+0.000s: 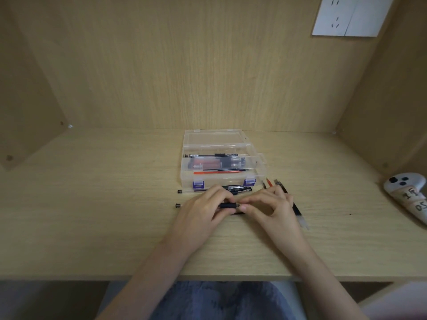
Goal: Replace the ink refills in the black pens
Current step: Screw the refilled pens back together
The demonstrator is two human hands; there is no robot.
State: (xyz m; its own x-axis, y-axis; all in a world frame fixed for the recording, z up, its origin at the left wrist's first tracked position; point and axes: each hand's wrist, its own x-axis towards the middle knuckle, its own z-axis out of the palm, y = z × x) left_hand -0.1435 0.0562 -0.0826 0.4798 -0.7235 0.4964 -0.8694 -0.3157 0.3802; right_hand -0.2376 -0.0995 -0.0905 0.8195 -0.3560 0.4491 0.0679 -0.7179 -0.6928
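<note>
At a pale wooden desk (92, 204), you hold a black pen (227, 206) level between both hands, just above the desktop at mid-scene. Your left hand (203, 211) curls its fingers round the barrel, whose tail cap pokes out at 9 o'clock from the knuckles. Your right hand (270, 207) pinches the pen's tip end between thumb and bent fingertips (whether the tip piece is loose cannot be told). At 12 o'clock from your hands, a second pen (238, 188) lies on the desk just in front of a clear plastic box (221, 181). The box has its lid folded back and holds a further pen (212, 155) and a red refill (219, 172). Loose refills (297, 210) lie at 3 o'clock, partly under your right hand. A white controller (404, 190) rests farther out at 3 o'clock, near the desk's right side.
</note>
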